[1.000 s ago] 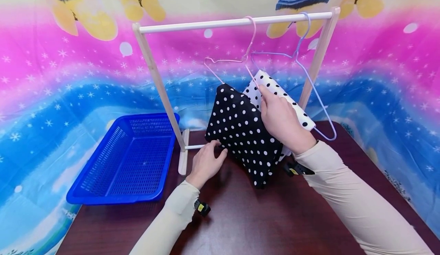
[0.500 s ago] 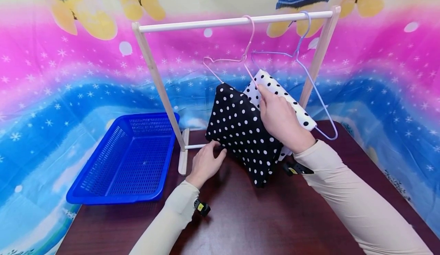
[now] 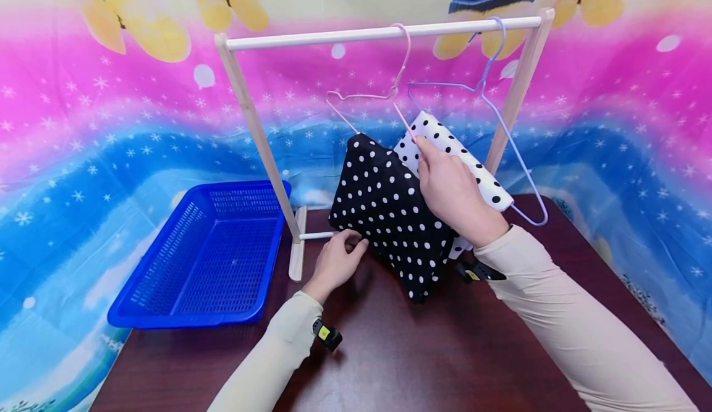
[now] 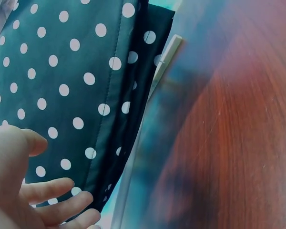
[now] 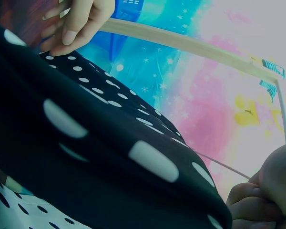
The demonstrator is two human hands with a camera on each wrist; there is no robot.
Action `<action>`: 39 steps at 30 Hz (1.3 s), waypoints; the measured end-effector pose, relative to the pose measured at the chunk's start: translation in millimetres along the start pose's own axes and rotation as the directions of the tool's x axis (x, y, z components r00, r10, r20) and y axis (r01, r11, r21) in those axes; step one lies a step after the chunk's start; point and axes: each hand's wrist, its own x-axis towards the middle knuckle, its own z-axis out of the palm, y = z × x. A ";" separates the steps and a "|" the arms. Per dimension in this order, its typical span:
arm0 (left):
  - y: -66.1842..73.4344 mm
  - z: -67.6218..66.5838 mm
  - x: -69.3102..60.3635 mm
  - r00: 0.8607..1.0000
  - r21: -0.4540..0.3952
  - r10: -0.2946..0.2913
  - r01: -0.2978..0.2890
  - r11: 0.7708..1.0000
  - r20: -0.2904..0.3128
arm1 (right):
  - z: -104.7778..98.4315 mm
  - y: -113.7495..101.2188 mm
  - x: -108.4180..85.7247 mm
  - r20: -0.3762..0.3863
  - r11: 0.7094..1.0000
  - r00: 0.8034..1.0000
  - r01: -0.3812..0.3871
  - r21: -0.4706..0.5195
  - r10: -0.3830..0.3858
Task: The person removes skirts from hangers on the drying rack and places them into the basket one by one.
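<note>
A black cloth with white dots point(image 3: 389, 214) hangs folded over a pink wire hanger point(image 3: 367, 96), whose hook sits on the rack's top rail. My right hand point(image 3: 456, 189) grips the hanger's right arm at the cloth's upper corner; in the right wrist view its curled fingers point(image 5: 252, 205) show at the lower right. By the cloth's lower left edge is my left hand point(image 3: 338, 260), fingers loosely bent and not closed on the fabric, as the left wrist view shows. Behind, a white cloth with black dots point(image 3: 445, 146) hangs on a blue-purple hanger point(image 3: 514, 146).
The wooden rack point(image 3: 253, 115) stands on a dark red-brown table point(image 3: 389, 356). On the left is a blue perforated basket point(image 3: 183, 322), with nothing seen inside. A colourful printed curtain point(image 3: 139, 115) surrounds the table's back and sides.
The pink hanger and black cloth have shifted very slightly left with my right hand. My left fingers have bent a little more near the cloth's edge.
</note>
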 end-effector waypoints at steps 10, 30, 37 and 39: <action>-4.4 7.2 2.3 0.998 -0.150 -0.040 0.046 0.988 0.043 | 0.6 -0.4 0.5 0.011 1.000 1.000 -0.003 0.003 0.003; -9.4 25.4 1.0 0.978 -0.381 -0.150 0.194 0.904 0.141 | 1.8 -2.9 2.5 0.018 1.000 1.000 0.003 0.017 -0.003; -9.4 32.5 3.0 0.963 -0.465 -0.165 0.248 0.850 0.212 | 2.2 -4.1 2.0 0.024 1.000 1.000 0.000 0.020 -0.001; -9.3 35.0 3.1 0.959 -0.492 -0.166 0.262 0.830 0.230 | 2.4 -4.1 1.8 0.025 1.000 1.000 -0.004 0.022 0.004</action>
